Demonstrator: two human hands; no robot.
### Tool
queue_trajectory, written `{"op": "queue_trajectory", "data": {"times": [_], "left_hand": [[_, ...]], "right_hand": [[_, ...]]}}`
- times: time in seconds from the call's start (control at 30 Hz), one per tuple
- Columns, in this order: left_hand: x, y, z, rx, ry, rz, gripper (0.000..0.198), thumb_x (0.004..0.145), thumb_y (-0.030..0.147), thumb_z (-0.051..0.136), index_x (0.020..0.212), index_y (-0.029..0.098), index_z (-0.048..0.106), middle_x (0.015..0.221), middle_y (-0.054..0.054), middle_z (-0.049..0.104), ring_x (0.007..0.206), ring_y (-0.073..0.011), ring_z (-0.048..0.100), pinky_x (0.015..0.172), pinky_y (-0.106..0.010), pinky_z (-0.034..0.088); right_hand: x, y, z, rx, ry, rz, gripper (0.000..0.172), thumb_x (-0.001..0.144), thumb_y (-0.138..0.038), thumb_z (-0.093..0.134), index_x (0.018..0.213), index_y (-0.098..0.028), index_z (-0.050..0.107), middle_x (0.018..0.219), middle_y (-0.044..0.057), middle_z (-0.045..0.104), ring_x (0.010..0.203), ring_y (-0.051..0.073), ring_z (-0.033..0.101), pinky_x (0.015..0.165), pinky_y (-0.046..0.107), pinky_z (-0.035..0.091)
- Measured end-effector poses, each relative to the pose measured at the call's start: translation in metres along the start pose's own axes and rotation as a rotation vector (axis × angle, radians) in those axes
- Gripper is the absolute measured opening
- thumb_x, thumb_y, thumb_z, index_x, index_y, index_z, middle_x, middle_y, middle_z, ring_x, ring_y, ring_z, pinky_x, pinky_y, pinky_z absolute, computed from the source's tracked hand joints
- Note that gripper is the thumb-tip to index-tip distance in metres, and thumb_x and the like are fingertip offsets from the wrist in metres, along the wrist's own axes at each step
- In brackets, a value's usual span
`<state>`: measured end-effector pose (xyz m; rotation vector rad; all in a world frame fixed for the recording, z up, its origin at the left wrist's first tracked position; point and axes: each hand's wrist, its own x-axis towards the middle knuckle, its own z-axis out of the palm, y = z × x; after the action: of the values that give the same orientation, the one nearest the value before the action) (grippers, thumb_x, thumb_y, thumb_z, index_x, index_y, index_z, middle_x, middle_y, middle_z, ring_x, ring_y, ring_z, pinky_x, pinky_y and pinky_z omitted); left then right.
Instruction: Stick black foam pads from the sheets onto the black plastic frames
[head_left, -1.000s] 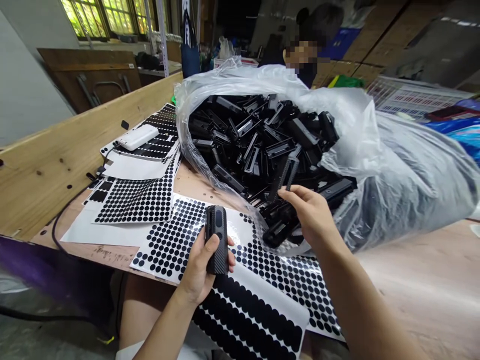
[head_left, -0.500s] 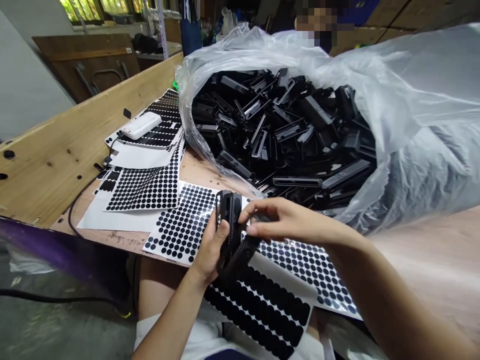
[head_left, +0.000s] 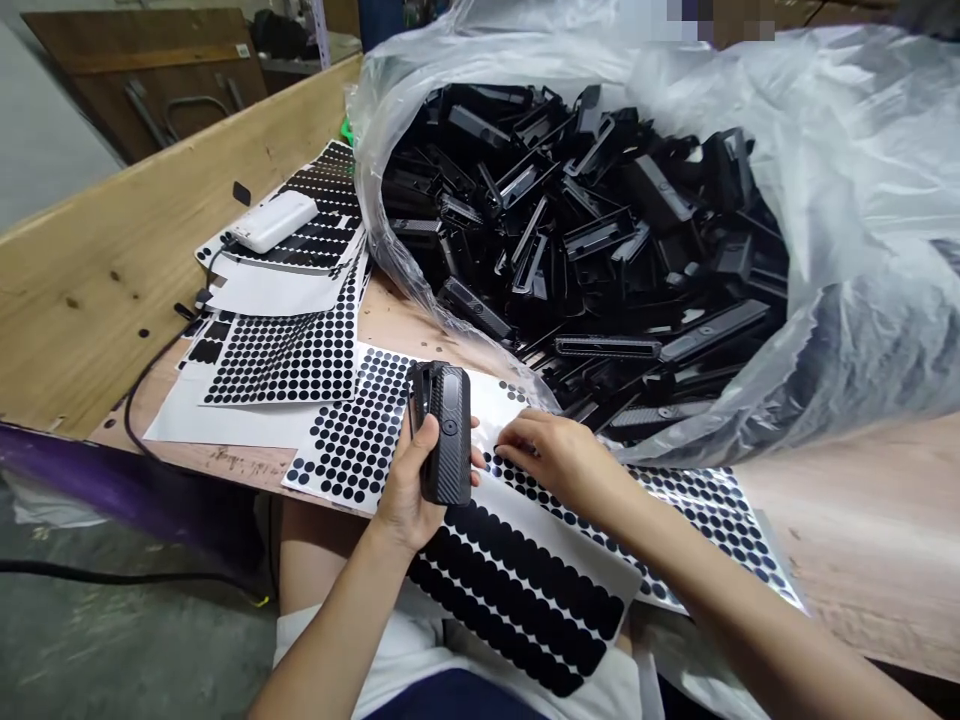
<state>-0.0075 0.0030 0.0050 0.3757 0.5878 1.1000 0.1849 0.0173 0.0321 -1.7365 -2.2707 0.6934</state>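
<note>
My left hand (head_left: 411, 485) is wrapped round a black plastic casing (head_left: 450, 440) with a carbon-fibre texture and a small round recess. The casing stands tilted up, and another dark piece or edge shows beside it. My right hand (head_left: 559, 455) is pinched at a black round sticker on the white sticker sheet (head_left: 360, 430), just right of the casing; the fingertips partly hide the sticker. A second sheet with larger black dots in rows (head_left: 525, 600) lies over my lap, below both hands.
A large clear plastic bag (head_left: 847, 200) lies open on the table, full of similar black casings (head_left: 585, 240). At left are more sticker sheets (head_left: 289, 350), a white power bank (head_left: 274, 220) with a cable, and a wooden side board (head_left: 150, 260).
My right hand has moved from the casing down to the sticker sheet. My left hand has turned the casing so its textured face shows. The view has tilted down.
</note>
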Motion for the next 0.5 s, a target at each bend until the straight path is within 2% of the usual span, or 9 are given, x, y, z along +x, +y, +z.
{"op": "queue_trajectory", "data": {"times": [0.1, 0.27, 0.33, 0.4, 0.43, 0.5], "left_hand": [[0.0, -0.001, -0.001, 0.017, -0.032, 0.003, 0.059, 0.082, 0.049, 0.082, 0.124, 0.02, 0.054, 0.102, -0.007, 0.07, 0.073, -0.014, 0.069, 0.057, -0.021, 0.057], [0.0, -0.002, -0.001, 0.023, -0.067, 0.001, 0.054, 0.087, 0.045, 0.078, 0.129, 0.022, 0.052, 0.103, -0.007, 0.069, 0.075, -0.0141, 0.068, 0.059, -0.023, 0.058], [0.0, -0.002, -0.001, 0.025, -0.073, -0.002, 0.054, 0.088, 0.044, 0.077, 0.131, 0.023, 0.051, 0.102, -0.006, 0.069, 0.076, -0.0142, 0.069, 0.06, -0.023, 0.058], [-0.001, -0.003, -0.001, 0.027, -0.081, -0.005, 0.056, 0.089, 0.043, 0.076, 0.134, 0.025, 0.049, 0.101, -0.005, 0.068, 0.076, -0.0142, 0.069, 0.06, -0.023, 0.059], [-0.001, -0.004, -0.002, 0.03, -0.083, -0.003, 0.058, 0.089, 0.043, 0.076, 0.136, 0.026, 0.048, 0.1, -0.004, 0.068, 0.076, -0.0144, 0.069, 0.06, -0.024, 0.059], [-0.002, -0.005, -0.003, 0.049, -0.08, -0.002, 0.063, 0.088, 0.043, 0.077, 0.14, 0.029, 0.044, 0.099, -0.003, 0.068, 0.076, -0.0154, 0.07, 0.061, -0.025, 0.06]], "right_hand": [[0.002, 0.002, 0.006, 0.012, -0.01, -0.009, 0.012, 0.088, -0.014, 0.065, 0.079, -0.02, 0.072, 0.085, 0.008, 0.074, 0.074, 0.022, 0.068, 0.069, 0.034, 0.049], [0.004, 0.003, -0.005, 0.097, -0.037, -0.022, 0.012, 0.087, -0.023, 0.065, 0.077, -0.021, 0.071, 0.077, 0.004, 0.073, 0.067, 0.018, 0.064, 0.063, 0.031, 0.047], [0.001, 0.0, -0.011, 0.348, -0.048, 0.05, 0.017, 0.087, -0.034, 0.067, 0.079, -0.02, 0.071, 0.075, 0.003, 0.071, 0.066, 0.017, 0.062, 0.061, 0.03, 0.048], [-0.002, -0.008, -0.016, 0.745, -0.084, 0.163, 0.027, 0.083, -0.046, 0.074, 0.077, -0.02, 0.071, 0.074, 0.002, 0.067, 0.063, 0.015, 0.058, 0.059, 0.028, 0.048], [-0.003, -0.013, -0.017, 0.927, -0.108, 0.214, 0.031, 0.079, -0.049, 0.078, 0.075, -0.019, 0.07, 0.073, 0.001, 0.065, 0.062, 0.013, 0.056, 0.057, 0.027, 0.047], [-0.004, -0.025, -0.019, 1.135, -0.14, 0.271, 0.034, 0.071, -0.049, 0.086, 0.073, -0.019, 0.07, 0.073, 0.0, 0.064, 0.062, 0.012, 0.055, 0.057, 0.025, 0.047]]}}
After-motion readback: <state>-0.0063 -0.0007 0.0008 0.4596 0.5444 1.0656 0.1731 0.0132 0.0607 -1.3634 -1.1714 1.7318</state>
